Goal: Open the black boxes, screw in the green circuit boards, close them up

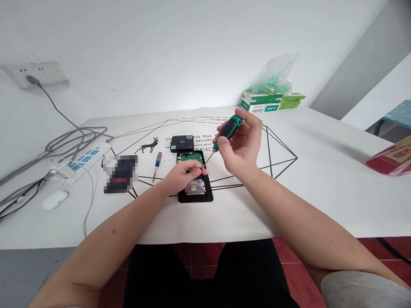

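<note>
Head view, right hand curled around green-black screwdriver, left hand pinched near its tip.

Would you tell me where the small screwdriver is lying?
In the head view, the small screwdriver lies on the table, left of the green circuit board, near the printed deer.

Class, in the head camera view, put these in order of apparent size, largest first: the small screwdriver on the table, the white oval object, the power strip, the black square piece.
1. Power strip
2. White oval object and black square piece: too alike to rank
3. Small screwdriver
</note>
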{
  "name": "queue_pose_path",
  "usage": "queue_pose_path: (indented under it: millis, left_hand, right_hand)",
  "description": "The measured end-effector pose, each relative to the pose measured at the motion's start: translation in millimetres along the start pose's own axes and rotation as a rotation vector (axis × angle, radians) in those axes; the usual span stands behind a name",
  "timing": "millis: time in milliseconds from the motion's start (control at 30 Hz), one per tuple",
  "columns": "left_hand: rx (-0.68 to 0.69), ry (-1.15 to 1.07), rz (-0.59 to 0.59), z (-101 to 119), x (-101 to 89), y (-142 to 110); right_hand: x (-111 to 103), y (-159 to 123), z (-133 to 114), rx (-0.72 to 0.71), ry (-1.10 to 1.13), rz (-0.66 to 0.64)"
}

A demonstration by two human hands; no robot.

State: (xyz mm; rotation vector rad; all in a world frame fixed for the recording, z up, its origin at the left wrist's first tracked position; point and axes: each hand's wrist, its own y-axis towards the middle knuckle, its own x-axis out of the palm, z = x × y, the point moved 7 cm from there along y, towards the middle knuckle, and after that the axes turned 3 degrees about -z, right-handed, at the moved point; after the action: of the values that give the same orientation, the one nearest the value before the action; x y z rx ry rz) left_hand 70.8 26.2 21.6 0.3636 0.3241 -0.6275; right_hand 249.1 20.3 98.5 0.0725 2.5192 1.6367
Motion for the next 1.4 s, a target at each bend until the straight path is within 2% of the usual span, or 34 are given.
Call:
queue_pose_path:
  millis: [533, 800, 967, 1100, 1400]
  left_hand:
    - [-0.004, 0.0, -0.005, 1, 0.3, 1]
    - [-0.049, -0.075, 0.007, -6, -0.7, -1]
    - [-0.048, -0.145, 0.04, -7, -4.4, -3]
    - [-0.028, -0.077, 0.061, -2, -6.1, -3]
    - [-0.02, -0.033, 0.01, -2, -2.1, -2]
  right_hand:
    - [2, -1, -3, 0.002, 0.009, 0.014]
    - [6, -1, -8, -0.027, 0.0, -0.015]
    - [6, -1, -10, 0.012, 0.027, -0.03]
    - [6, 0, -10, 0.035, 0.013, -0.031]
    - [7, 5, -10, 0.016, -0.028, -0.103]
